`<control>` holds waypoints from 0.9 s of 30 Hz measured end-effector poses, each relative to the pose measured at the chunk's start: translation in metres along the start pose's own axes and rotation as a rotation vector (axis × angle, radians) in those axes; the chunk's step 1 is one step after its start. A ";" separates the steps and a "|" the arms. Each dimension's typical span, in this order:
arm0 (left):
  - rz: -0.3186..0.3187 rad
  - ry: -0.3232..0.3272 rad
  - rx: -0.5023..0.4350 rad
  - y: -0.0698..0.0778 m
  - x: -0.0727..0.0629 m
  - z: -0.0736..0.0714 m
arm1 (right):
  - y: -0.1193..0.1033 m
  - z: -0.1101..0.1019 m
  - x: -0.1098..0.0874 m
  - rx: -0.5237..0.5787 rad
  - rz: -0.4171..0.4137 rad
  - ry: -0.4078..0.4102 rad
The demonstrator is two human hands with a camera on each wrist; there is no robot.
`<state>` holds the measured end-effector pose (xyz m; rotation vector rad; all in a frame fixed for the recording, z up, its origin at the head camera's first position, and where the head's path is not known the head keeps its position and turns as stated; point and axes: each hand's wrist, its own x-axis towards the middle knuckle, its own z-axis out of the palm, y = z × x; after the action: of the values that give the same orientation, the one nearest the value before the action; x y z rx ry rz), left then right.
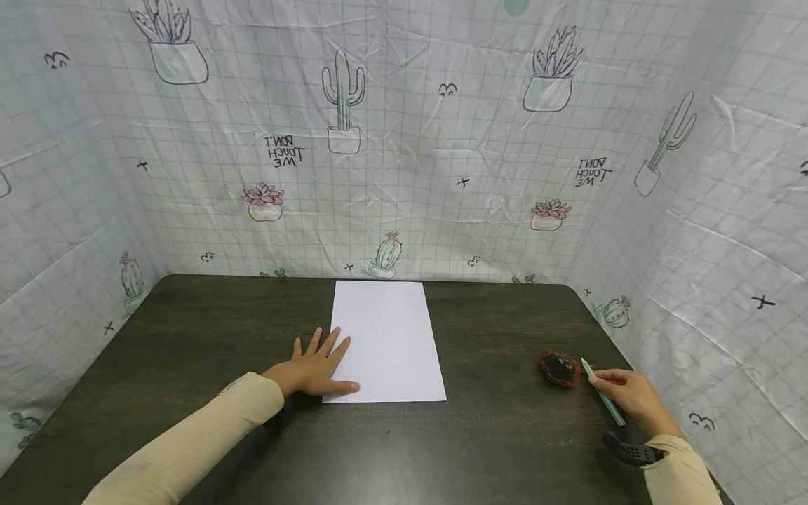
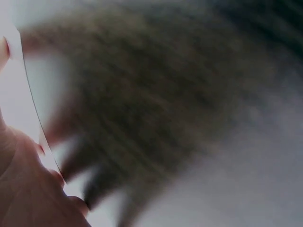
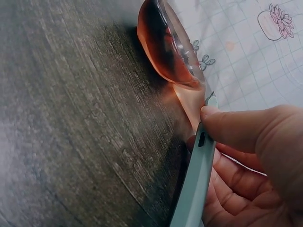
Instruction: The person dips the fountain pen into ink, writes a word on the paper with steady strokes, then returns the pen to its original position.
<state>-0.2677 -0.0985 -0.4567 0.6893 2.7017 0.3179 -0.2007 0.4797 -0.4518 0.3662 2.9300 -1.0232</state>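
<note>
A white sheet of paper [image 1: 391, 344] lies on the dark table. My left hand [image 1: 318, 368] is spread flat over its near left side, thumb and fingertips on the paper and the other fingers reaching past its edge. At the right, my right hand [image 1: 631, 400] pinches a pale green pen [image 1: 604, 394] between thumb and fingers. In the right wrist view the pen [image 3: 194, 177] shows a dark pointed tip and a small dark slot. Just left of that hand is a translucent red-rimmed object [image 1: 560, 368] with a dark rounded face; its narrow handle [image 3: 189, 101] runs behind the pen tip.
The dark wooden table [image 1: 240, 308] has rounded far corners. White cloth walls [image 1: 416, 175] printed with cacti and grid lines stand along its back and sides. My right wrist wears a black band [image 1: 633, 450].
</note>
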 end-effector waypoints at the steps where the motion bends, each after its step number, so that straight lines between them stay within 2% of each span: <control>1: 0.002 0.002 0.001 0.000 0.001 0.000 | 0.000 0.000 0.000 -0.002 0.000 0.005; 8: 0.005 0.001 -0.007 -0.001 0.000 0.002 | -0.004 -0.001 -0.004 -0.013 0.001 0.007; 14: -0.003 0.000 0.007 0.000 -0.002 -0.002 | -0.007 0.003 -0.006 -0.018 -0.052 0.025; 23: -0.017 -0.042 0.013 0.003 -0.002 -0.007 | -0.014 -0.001 -0.007 0.023 -0.050 0.045; 27: -0.007 -0.039 0.011 0.002 -0.002 -0.005 | -0.020 -0.003 -0.009 0.088 -0.063 0.040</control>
<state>-0.2673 -0.0983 -0.4510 0.6819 2.6699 0.2853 -0.1962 0.4650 -0.4362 0.3011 2.9560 -1.1697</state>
